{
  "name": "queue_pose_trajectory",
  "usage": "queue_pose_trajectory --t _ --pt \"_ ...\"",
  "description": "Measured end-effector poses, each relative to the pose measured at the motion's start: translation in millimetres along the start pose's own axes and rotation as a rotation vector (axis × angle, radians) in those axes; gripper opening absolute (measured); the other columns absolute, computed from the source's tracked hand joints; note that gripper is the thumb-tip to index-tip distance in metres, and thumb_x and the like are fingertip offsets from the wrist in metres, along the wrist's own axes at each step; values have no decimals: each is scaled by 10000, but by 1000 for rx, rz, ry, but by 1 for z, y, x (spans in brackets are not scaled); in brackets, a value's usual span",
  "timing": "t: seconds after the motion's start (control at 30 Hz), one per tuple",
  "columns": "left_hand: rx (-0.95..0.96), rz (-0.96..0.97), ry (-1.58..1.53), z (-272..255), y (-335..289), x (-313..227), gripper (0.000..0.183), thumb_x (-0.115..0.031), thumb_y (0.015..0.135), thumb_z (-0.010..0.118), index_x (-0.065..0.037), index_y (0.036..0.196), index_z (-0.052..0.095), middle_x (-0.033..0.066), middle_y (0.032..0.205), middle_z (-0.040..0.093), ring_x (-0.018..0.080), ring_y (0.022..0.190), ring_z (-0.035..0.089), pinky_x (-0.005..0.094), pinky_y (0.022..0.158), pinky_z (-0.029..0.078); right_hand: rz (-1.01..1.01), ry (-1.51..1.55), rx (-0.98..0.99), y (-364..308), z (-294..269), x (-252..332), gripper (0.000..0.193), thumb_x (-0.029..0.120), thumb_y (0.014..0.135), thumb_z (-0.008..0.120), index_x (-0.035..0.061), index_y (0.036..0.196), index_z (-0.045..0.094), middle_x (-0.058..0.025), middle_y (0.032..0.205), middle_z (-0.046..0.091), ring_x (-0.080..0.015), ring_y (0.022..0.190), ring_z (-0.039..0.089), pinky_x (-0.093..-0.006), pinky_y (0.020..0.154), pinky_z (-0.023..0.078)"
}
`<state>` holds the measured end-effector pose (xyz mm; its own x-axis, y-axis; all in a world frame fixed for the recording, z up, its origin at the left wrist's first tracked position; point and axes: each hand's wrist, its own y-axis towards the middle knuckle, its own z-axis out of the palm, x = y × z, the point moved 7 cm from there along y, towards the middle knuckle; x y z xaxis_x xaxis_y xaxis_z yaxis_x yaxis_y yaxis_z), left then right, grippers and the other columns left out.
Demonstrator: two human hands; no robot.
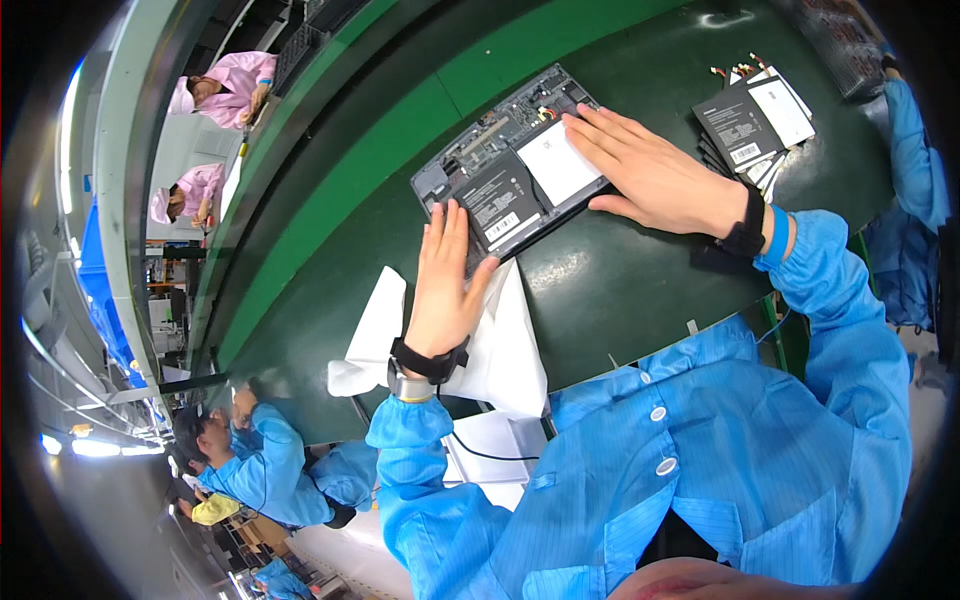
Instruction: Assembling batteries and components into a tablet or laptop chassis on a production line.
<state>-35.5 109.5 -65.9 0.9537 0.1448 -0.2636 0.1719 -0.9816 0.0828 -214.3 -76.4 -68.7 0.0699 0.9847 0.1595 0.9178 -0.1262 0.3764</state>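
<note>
Head view, laptop: the opened laptop base (488, 137) lies on the green table (600, 285), in front of the person, its inner parts facing up and its sides slanted across the view.
Battery: a flat battery (500, 207), part black and part white, sits in the near side of the laptop base; small coloured wires show near its far right corner.
Left hand: the left hand (443, 290) grasps nothing; its fingers are straight, their tips at the near left corner of the laptop base, beside the black part.
Right hand: the right hand (665, 180) is unclenched and flat, its outstretched fingers over the right end of the white part, the thumb spread apart.
Spare batteries: a loose, fanned stack of similar batteries (742, 125) lies on the table, beyond the right hand.
White sheet: a crumpled white sheet (512, 340) lies at the table's near edge, partly under the left hand.
Wrists: a black strap (430, 360) circles the left wrist.
</note>
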Motion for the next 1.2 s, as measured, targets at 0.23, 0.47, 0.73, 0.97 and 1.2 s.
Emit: queue_pose_trajectory --t 0.23,0.47,0.73,0.97,1.2 --pt "-80 -773 -1360 7 -14 100 458 -276 1049 625 75 1333 551 156 1225 626 235 1034 681 356 881 577 209 156 -59 -16 1 -14 915 217 860 809 -108 1544 296 -316 1617 288 -449 1439 387 -457 1197 364" --pt "-52 -743 -1561 13 39 61 398 -276 1083 562 64 1286 605 165 1227 706 233 1090 699 381 966 572 317 226 -165 -14 20 -22 849 166 870 790 -164 1497 323 -369 1580 278 -472 1391 409 -464 1193 371" --pt "-239 -726 -1250 -41 104 133 523 -431 1068 571 56 1252 621 197 1122 739 275 924 764 375 785 644 299 425 -344 -13 2 -9 913 42 857 695 -68 1601 178 -303 1669 138 -471 1524 255 -491 1249 293" --pt "-266 -736 -1166 -46 168 255 550 -563 1010 611 -50 1189 697 77 1036 767 219 848 762 348 735 617 292 340 -203 -20 10 2 785 89 840 678 -173 1494 333 -356 1587 290 -481 1508 294 -487 1212 358" --pt "-652 -784 -671 -78 130 378 570 -568 995 627 -35 1193 673 64 1089 686 199 957 636 345 811 510 225 391 -155 -14 10 10 747 86 799 672 -178 1448 412 -336 1556 365 -461 1519 290 -501 1210 354"
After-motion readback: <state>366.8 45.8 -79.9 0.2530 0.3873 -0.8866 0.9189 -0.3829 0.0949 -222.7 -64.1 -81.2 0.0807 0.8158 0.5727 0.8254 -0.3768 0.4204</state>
